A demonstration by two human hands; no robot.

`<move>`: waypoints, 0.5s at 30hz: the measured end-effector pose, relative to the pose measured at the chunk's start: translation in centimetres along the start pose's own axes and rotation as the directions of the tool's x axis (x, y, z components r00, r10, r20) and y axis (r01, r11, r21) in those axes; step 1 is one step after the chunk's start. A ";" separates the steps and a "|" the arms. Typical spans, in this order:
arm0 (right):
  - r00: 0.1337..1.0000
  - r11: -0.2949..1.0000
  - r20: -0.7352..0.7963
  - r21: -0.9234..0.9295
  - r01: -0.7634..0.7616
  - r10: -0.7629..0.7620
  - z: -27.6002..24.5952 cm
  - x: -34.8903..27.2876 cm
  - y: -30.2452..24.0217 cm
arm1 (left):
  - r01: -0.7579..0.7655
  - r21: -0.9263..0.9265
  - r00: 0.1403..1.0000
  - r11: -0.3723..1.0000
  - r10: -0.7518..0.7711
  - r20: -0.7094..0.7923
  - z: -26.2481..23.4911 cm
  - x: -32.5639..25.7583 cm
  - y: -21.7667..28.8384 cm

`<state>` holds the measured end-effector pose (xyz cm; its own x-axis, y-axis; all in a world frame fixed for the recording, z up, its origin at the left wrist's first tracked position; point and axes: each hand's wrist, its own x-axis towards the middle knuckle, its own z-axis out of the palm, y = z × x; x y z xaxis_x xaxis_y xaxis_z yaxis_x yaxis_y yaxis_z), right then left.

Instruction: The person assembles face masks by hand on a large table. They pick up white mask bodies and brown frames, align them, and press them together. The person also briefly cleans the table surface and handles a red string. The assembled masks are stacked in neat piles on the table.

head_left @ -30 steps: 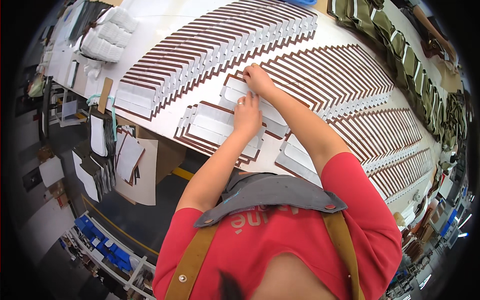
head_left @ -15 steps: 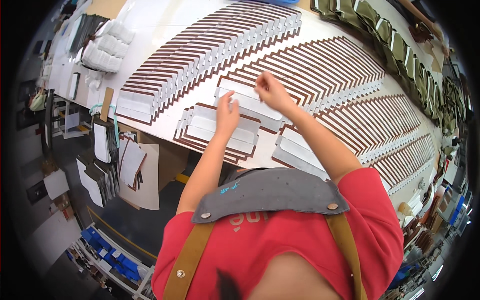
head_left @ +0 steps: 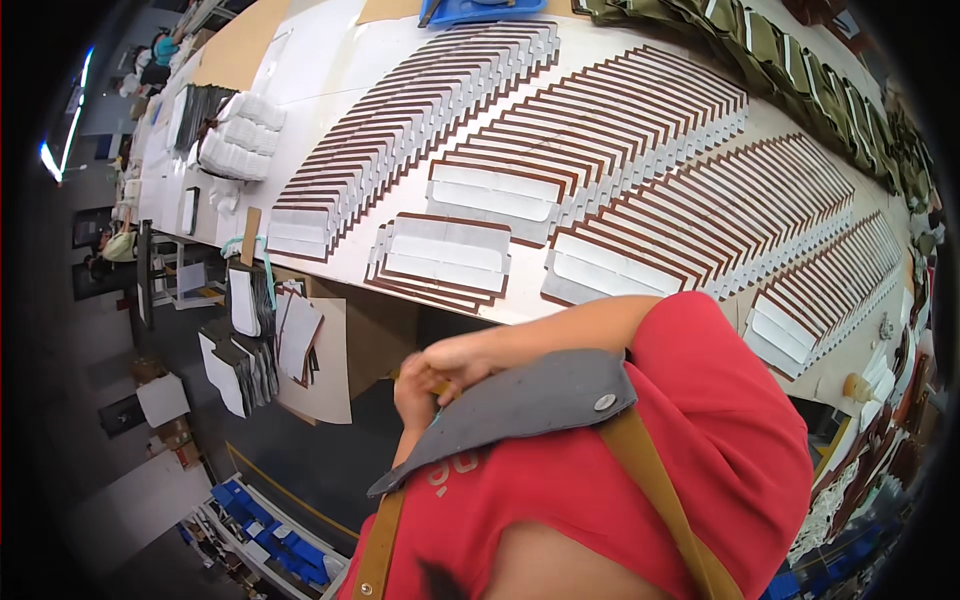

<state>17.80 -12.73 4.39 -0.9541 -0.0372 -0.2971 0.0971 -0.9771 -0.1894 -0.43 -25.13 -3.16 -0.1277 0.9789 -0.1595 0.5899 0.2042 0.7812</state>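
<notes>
My two hands have come together in front of the apron bib, off the table's near edge. My left hand is partly covered by the right, its fingers bent up against it. My right hand has curled fingers, pressed against the left. Anything between them is hidden. On the table beyond lie overlapping rows of flat white pieces with brown edging. Nearest to my hands is a small stack of these panels. Behind it, another white panel fronts a long fanned row, and a further row starts with a panel to the right.
A fanned row of panels runs back on the left. Stacked white bundles stand at the table's left, a blue tray at the back. Olive fabric pieces line the far right. Pieces hang below the left edge beside a brown board.
Both hands have left the space over the panels and drawn back toward my body, meeting low in front of the bib. The view has turned, and the panels appear unmoved.
</notes>
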 end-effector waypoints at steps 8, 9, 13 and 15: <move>0.050 -0.601 0.744 -0.576 0.554 -0.666 8.9 -5.9 -3.3 | 0.253 -0.942 0.937 0.223 -0.300 0.180 -0.1 1.5 8.4; 0.137 -0.557 0.701 -0.656 0.509 -0.700 6.5 -6.1 -1.3 | 0.165 -0.986 0.981 0.031 -0.111 0.161 0.5 2.8 14.2; 0.587 -0.656 0.526 -0.754 -0.012 -0.616 -4.4 -8.9 1.8 | 0.021 -1.000 0.998 -0.020 0.053 0.020 -0.8 6.2 21.0; 0.614 -0.448 0.158 -0.821 -0.353 -0.773 -13.9 -12.2 3.1 | -0.016 -0.997 0.949 -0.078 0.314 -0.039 -2.7 7.3 22.2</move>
<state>33.66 -12.40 -5.63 -0.7056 0.6996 0.1123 0.5260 0.6234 -0.5785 9.56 -13.43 14.64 0.0325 0.9926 0.1174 -0.8388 -0.0368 0.5432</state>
